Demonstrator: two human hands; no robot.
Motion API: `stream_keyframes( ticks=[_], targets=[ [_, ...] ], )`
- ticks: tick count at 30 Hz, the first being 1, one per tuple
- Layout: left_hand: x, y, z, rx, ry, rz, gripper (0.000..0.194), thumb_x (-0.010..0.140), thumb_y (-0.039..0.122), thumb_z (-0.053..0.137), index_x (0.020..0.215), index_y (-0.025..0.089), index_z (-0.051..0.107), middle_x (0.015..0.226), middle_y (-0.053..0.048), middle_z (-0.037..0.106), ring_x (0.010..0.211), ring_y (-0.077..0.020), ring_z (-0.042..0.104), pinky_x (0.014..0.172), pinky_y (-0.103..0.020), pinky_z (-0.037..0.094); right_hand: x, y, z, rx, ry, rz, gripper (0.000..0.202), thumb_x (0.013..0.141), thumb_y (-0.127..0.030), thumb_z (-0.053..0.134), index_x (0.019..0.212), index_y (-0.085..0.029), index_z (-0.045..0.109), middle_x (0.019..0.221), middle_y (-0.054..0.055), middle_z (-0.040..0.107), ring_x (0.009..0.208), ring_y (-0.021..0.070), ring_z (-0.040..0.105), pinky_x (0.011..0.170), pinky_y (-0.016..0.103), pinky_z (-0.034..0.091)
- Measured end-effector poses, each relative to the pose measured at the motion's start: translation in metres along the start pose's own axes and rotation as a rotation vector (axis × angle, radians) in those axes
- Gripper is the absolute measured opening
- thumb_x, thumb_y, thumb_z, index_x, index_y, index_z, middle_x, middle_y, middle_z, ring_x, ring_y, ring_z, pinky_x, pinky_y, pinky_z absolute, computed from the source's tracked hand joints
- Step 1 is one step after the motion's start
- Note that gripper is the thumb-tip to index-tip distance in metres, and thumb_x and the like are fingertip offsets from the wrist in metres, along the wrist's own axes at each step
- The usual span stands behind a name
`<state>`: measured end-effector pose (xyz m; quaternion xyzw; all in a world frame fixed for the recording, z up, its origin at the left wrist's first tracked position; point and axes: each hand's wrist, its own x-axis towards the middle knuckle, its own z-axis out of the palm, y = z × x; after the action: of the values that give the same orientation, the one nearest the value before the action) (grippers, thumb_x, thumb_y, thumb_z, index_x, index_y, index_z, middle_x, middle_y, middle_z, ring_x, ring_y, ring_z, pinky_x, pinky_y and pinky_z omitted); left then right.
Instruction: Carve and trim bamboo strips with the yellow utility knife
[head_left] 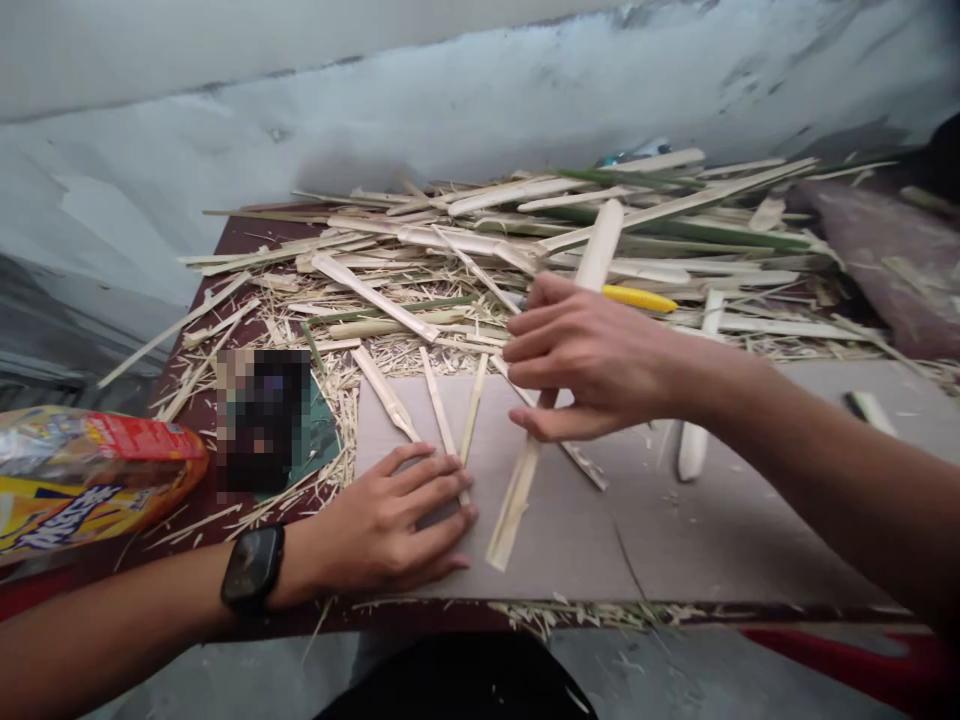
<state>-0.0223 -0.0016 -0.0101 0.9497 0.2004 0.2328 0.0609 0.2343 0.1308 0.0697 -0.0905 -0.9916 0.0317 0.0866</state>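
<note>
My right hand (574,360) is closed around a long flat bamboo strip (514,510), which slants over the grey board (637,540). Its rounded end sticks out above the fist, its square end below. My left hand (412,515) lies on the board with its fingers spread, its fingertips over the lower ends of thin bamboo sticks (439,405). Whether it grips any of them does not show. A notched bamboo piece (384,392) reaches toward the left fingers. Behind the right hand lies a yellow-handled tool (639,298).
A heap of bamboo strips and shavings (480,240) runs along the wall. At the left are a plastic snack bag (97,480) and a pixelated dark object (266,420) on a green piece. More bamboo pieces (691,450) lie on the board at the right.
</note>
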Motion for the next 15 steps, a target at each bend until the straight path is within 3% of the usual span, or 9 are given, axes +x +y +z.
stream_keyframes(
  ticks=[3, 6, 15],
  targets=[
    [0.002, -0.001, -0.002, -0.012, 0.004, 0.026, 0.03, 0.099, 0.037, 0.061, 0.113, 0.012, 0.069, 0.125, -0.014, 0.071, 0.119, -0.0273, 0.066, 0.105, -0.046, 0.055, -0.02, -0.006, 0.024, -0.083, -0.028, 0.015, 0.038, 0.095, -0.037, 0.053, 0.061, -0.021, 0.048, 0.06, -0.002, 0.051, 0.067, 0.0158, 0.043, 0.084, 0.041, 0.03],
    [0.003, 0.001, -0.004, -0.043, 0.008, 0.099, 0.032, 0.1, 0.04, 0.059, 0.108, 0.011, 0.071, 0.121, -0.014, 0.073, 0.119, -0.026, 0.068, 0.106, -0.044, 0.056, -0.022, -0.012, 0.041, -0.136, -0.046, -0.003, 0.032, 0.093, -0.039, 0.055, 0.067, -0.021, 0.051, 0.066, -0.001, 0.055, 0.074, 0.0179, 0.045, 0.09, 0.042, 0.03],
    [0.006, 0.013, -0.002, -0.144, -0.07, 0.26, 0.051, 0.096, 0.054, 0.062, 0.109, 0.006, 0.073, 0.123, -0.016, 0.073, 0.125, -0.0309, 0.066, 0.11, -0.043, 0.056, -0.017, -0.013, 0.064, -0.128, -0.001, -0.029, 0.03, 0.101, -0.041, 0.041, 0.082, -0.021, 0.053, 0.083, 0.004, 0.059, 0.088, 0.0212, 0.045, 0.095, 0.041, 0.03]
  ],
)
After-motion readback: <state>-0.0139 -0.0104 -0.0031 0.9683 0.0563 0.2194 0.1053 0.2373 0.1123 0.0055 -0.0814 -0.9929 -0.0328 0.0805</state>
